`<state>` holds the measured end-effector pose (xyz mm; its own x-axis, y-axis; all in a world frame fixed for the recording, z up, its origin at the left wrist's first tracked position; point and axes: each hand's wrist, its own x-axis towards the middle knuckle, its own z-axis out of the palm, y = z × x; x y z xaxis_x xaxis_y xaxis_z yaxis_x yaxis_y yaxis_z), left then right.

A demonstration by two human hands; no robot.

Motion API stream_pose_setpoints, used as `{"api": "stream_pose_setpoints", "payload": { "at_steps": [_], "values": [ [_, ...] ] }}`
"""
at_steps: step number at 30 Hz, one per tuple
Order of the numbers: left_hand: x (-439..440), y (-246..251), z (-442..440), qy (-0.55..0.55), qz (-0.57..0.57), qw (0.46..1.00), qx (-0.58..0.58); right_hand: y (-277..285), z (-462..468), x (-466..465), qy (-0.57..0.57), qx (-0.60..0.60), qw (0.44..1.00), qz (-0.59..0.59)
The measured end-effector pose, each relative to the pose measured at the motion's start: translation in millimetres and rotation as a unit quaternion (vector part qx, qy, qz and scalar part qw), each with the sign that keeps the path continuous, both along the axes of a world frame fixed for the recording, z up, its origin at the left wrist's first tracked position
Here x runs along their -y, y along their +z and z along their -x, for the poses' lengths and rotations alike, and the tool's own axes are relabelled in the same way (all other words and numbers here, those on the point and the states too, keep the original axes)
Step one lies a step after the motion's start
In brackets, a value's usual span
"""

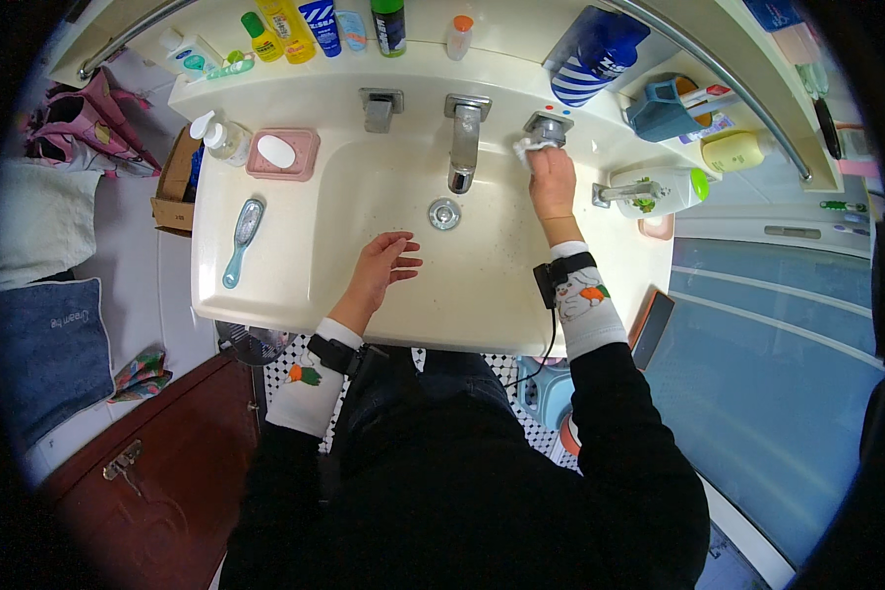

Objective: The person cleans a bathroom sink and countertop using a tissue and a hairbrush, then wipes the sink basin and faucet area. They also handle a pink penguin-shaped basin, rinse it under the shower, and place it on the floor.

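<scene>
With a crumpled white tissue or cloth (525,151) in its fingers, my right hand (553,184) presses at the chrome tap handle (548,131) on the right of the sink. The fingertips are partly hidden by the hand itself. My left hand (382,267) hovers over the left part of the cream basin (479,295), its fingers apart and holding nothing. Between the hands, the chrome spout (464,147) reaches out above a round metal drain (444,214). Small dark specks dot the basin floor. A second tap handle (378,112) stands left of the spout.
On the left ledge lie a blue hairbrush (244,242), a pink soap dish (308,156) with white soap, and a pump bottle (228,143). Several bottles and tubes line the back shelf. A white bottle (664,190) lies at right, near a phone (652,329) on the sink's edge.
</scene>
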<state>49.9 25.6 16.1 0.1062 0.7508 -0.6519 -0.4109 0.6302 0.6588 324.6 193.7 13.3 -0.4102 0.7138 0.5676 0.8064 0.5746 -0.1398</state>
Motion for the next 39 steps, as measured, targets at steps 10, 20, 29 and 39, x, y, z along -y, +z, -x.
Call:
{"api": "stream_pose_setpoints", "payload": {
  "at_steps": [10,20,29,39],
  "values": [
    [1.1,1.2,-11.2,-0.012,0.001,1.000,0.005,-9.8,1.0,25.6,-0.089,-0.098,0.989,0.065],
    [4.7,2.2,-17.6,-0.010,-0.008,1.000,0.016,-28.2,21.0,18.6,-0.172,-0.188,0.953,0.162],
    [2.8,-0.3,-19.9,-0.022,-0.016,1.000,0.007,-19.1,29.2,60.7,-0.091,-0.263,0.896,0.347],
    [7.6,0.8,-8.4,-0.016,-0.027,1.000,0.005,64.5,102.9,-1.4,0.043,-0.173,0.977,0.121]
  ]
}}
